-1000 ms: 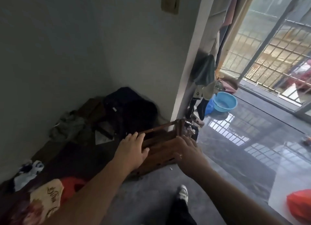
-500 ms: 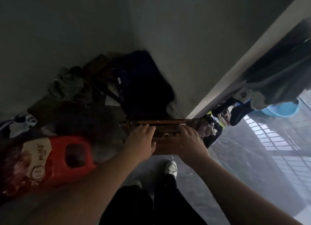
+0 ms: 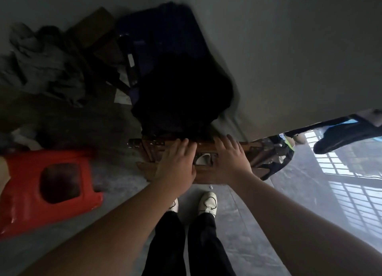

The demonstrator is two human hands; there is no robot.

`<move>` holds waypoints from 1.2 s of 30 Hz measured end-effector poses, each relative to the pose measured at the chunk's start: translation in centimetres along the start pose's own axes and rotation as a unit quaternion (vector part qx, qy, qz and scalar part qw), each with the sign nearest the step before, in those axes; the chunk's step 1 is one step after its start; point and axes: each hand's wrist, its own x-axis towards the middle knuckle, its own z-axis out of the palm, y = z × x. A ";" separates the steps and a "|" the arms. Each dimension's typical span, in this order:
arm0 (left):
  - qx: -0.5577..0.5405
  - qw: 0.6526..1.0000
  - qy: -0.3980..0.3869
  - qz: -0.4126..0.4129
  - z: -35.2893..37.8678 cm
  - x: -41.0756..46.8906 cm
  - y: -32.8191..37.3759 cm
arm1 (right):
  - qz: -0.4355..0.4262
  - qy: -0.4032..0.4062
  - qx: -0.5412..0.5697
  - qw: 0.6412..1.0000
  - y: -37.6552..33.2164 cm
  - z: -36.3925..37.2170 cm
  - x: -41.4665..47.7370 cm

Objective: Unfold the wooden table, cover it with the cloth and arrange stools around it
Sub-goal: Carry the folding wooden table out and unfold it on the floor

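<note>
The folded wooden table (image 3: 204,147) stands on edge against the wall, directly in front of my feet. My left hand (image 3: 176,162) lies over its top edge left of centre, fingers curled onto the wood. My right hand (image 3: 231,160) grips the same edge to the right, with a metal fitting showing between the two hands. A red plastic stool (image 3: 47,189) lies on the floor to my left. No cloth for the table can be made out.
A dark bag (image 3: 177,79) and a heap of grey clothes (image 3: 41,62) are piled in the corner behind the table. Shoes and dark items (image 3: 277,151) lie by the doorway at right. The wall (image 3: 289,48) is close ahead. The glossy floor (image 3: 310,213) reflects window bars.
I have stepped closer and tilted my head down. Both hands went from reaching for the table to resting on its top edge. The red stool has come into view at left.
</note>
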 end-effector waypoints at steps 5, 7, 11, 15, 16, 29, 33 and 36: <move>0.016 0.999 0.023 0.026 1.5 1.0 -1.3 | 0.002 0.035 -0.055 0.998 0.5 2.8 1.4; 0.026 0.999 0.023 0.028 1.8 0.9 -1.6 | 0.002 0.061 -0.059 0.996 0.4 3.3 0.8; 0.048 0.998 0.010 0.032 2.6 -0.2 -1.9 | 0.001 0.093 -0.061 0.994 -0.1 4.3 -1.8; 0.057 0.998 -0.022 0.031 3.6 -1.6 -2.0 | -0.005 0.092 -0.072 0.993 -0.3 4.8 -4.8; 0.064 0.997 -0.032 0.031 3.8 -2.0 -1.9 | -0.008 0.089 -0.074 0.993 -0.3 4.9 -5.4; -0.153 0.978 0.143 0.013 6.3 -7.6 0.1 | 0.025 -0.169 -0.076 0.982 1.3 4.3 -6.4; -0.458 0.851 0.026 -0.255 8.5 -10.4 1.6 | 0.006 -0.157 -0.062 0.986 1.4 5.1 -7.1; -0.722 0.517 -0.067 -0.456 8.5 -10.1 2.1 | 0.000 -0.179 -0.027 0.983 1.4 5.7 -7.7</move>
